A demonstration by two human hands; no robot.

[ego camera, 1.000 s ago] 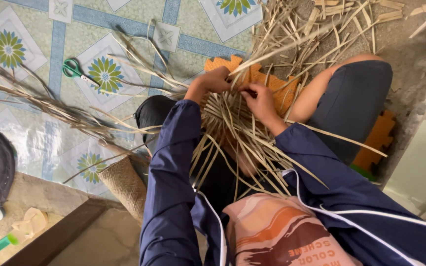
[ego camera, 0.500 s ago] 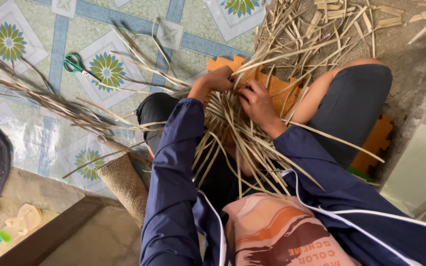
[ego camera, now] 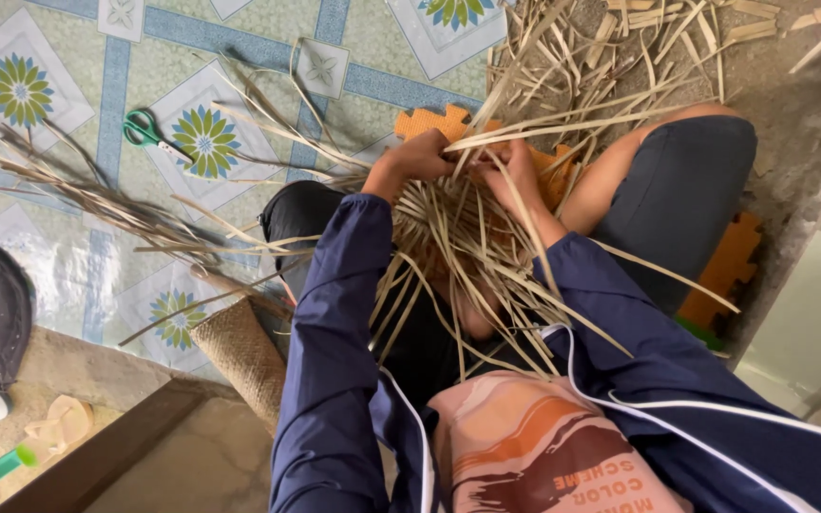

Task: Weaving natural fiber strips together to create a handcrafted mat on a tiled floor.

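A half-woven piece of pale bamboo strips [ego camera: 448, 247] lies over my lap, its loose ends fanning toward me and out to the sides. My left hand [ego camera: 417, 158] grips strips at the far edge of the weave, fingers curled around them. My right hand [ego camera: 515, 176] is right beside it, pinching other strips at the same edge. Both arms are in dark blue sleeves. Long strips [ego camera: 563, 128] run from my hands off to the upper right.
Green-handled scissors [ego camera: 149, 133] lie on the patterned floor mat at the left. A small woven basket [ego camera: 239, 351] stands by my left elbow. A pile of loose strips [ego camera: 620, 47] covers the ground at the top right. An orange foam mat [ego camera: 724, 271] lies under my legs.
Both hands have shifted slightly along the weave's far edge, still working the strips. The view has tilted a little; nothing was picked up or let go.
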